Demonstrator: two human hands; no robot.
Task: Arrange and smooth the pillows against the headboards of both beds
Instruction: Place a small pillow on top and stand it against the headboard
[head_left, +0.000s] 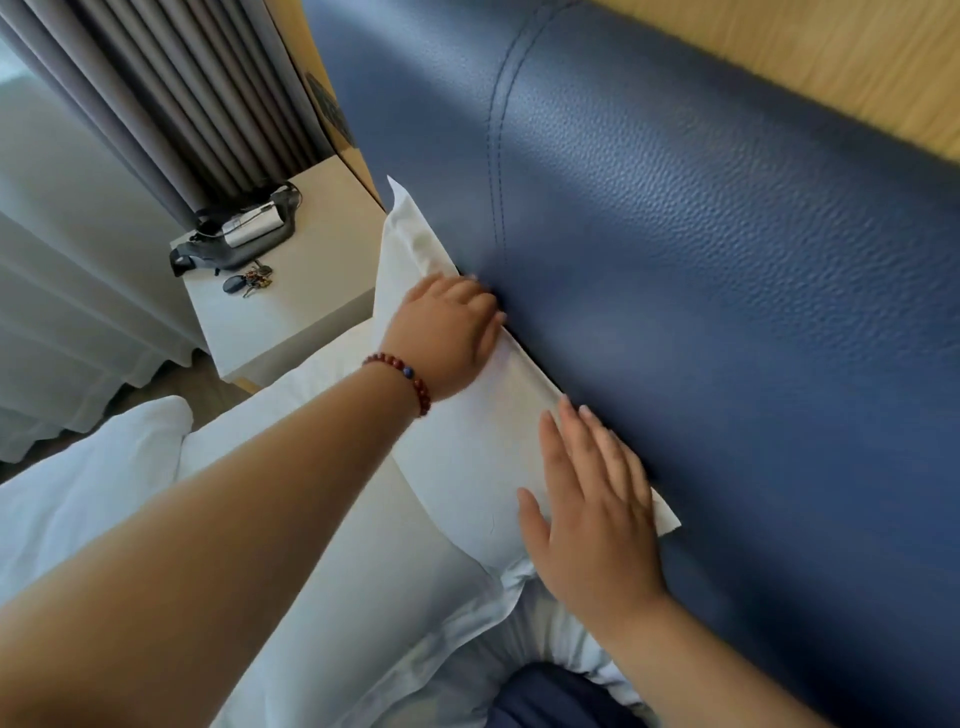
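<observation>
A white pillow (467, 447) stands on its long edge against the padded blue headboard (727, 260). My left hand (449, 332), with a red bead bracelet on the wrist, presses on the pillow's top edge where it meets the headboard; its fingertips curl slightly over that edge. My right hand (592, 499) lies flat with straight fingers on the pillow's upper right part, near its flapped corner. A second white pillow (363, 597) lies flat below the standing one.
A white bedside table (291, 322) to the left carries a dark pouch (234, 234) and a bunch of keys (249, 283). Grey curtains (171, 93) hang behind it. White bedding (88, 499) spreads at lower left, and a dark blue cloth (561, 696) shows at the bottom.
</observation>
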